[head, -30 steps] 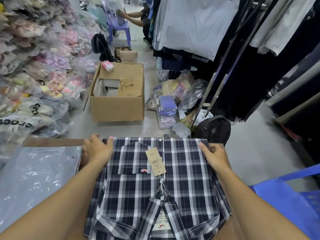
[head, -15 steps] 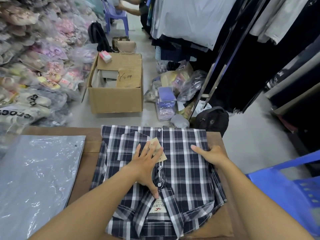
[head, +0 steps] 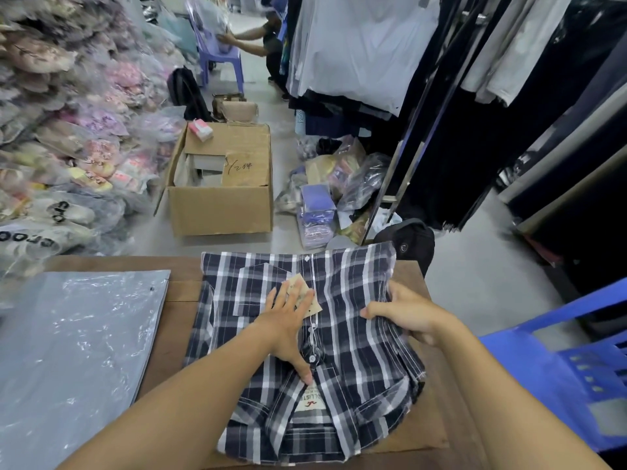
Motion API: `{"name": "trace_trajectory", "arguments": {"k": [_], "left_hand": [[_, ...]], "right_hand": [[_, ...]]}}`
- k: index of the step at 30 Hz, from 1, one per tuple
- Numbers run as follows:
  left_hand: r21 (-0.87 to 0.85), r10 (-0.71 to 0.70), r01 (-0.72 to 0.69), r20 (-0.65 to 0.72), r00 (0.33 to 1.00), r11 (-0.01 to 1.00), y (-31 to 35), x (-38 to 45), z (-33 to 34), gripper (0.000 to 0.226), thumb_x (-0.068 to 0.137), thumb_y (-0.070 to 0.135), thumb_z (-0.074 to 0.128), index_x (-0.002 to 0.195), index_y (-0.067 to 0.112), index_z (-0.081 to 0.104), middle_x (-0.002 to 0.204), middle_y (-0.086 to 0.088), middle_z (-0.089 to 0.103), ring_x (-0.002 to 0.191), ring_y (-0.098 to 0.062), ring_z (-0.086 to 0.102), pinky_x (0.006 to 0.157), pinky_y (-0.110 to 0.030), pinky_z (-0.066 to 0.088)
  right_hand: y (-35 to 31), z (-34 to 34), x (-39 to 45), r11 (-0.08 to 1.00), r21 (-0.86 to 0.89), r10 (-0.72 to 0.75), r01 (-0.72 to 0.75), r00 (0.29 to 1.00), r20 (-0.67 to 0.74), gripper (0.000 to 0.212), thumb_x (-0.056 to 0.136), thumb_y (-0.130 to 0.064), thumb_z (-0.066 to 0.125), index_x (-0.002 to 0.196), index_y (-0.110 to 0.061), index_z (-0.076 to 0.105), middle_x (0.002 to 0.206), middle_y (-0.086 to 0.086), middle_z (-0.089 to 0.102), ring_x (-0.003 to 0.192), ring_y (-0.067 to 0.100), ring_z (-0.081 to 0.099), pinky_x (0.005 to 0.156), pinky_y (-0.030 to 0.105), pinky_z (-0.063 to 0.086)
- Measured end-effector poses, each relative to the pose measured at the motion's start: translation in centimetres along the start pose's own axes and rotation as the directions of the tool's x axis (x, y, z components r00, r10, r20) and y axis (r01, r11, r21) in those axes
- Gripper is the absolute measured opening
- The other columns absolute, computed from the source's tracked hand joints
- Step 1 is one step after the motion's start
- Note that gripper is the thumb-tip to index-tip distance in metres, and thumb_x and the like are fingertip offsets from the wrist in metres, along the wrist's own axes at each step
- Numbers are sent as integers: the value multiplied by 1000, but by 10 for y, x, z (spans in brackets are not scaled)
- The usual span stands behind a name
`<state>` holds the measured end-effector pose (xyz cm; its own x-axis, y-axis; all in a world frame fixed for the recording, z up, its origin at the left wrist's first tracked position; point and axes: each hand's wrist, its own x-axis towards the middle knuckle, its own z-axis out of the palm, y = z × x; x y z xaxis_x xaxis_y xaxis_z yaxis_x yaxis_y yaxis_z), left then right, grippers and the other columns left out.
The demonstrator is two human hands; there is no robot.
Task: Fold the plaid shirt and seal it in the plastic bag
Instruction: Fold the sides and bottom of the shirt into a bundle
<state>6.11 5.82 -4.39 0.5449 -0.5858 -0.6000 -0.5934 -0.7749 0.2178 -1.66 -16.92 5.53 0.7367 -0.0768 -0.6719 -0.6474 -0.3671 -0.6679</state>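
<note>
Head view: the plaid shirt lies face up on the counter, the plastic bag left of it. Your left hand presses flat, fingers spread. Your right hand grips the shirt's lifted right edge; pulling unevenly could skew the fold.

Two bare forearms enter from the bottom edge, with no sleeve, cuff, watch, bracelet or glove on either as far as the picture reaches. The left hand is bare, its four long fingers and thumb all in view, with short, plain nails and no ring. The right hand is bare too, its knuckles and the back of its wrist showing; no ring shows on the fingers that can be seen.
</note>
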Motion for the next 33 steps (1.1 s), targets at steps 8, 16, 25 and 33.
{"name": "trace_trajectory", "arguments": {"k": [8, 16, 25, 33], "left_hand": [[-298, -161, 71, -288, 944, 952, -37, -43, 9, 140, 57, 84, 64, 155, 18, -11, 164, -4, -11, 152, -32, -10, 124, -48, 6], [-995, -468, -80, -46, 883, -53, -105, -98, -10, 60, 97, 61, 37, 106, 14, 73, 95, -13, 75, 77, -20, 68, 54, -21, 50], [-997, -529, -49, -13, 848, -55, -121, -86, 11, 42, 83, 50, 69, 112, 20, 65, 119, -1, 69, 104, -16, 66, 93, -38, 52], [-999, -470, 37, 33, 882, -2, -107, -74, -14, 31, 102, 32, 37, 121, 19, 58, 117, -7, 68, 107, -25, 64, 101, -47, 48]], "right_hand": [[-93, 85, -13, 976, -105, -169, 190, 969, 181, 49, 83, -10, 73, 123, -12, 43, 112, 22, 67, 73, 22, 71, 52, 29, 56], [-112, 205, 49, 956, -237, -121, 170, 971, 208, 76, 88, -31, 69, 146, -19, 22, 87, 15, 74, 62, 21, 71, 64, 36, 65], [-101, 224, 67, 915, -332, -168, 229, 965, 203, 47, 88, -32, 62, 132, -19, 53, 90, -1, 66, 87, 22, 72, 72, 36, 62], [-84, 164, 92, 917, -362, -306, 169, 880, -364, 13, 91, -22, 60, 104, -20, 58, 116, -2, 49, 88, 14, 53, 67, 27, 40]]}}
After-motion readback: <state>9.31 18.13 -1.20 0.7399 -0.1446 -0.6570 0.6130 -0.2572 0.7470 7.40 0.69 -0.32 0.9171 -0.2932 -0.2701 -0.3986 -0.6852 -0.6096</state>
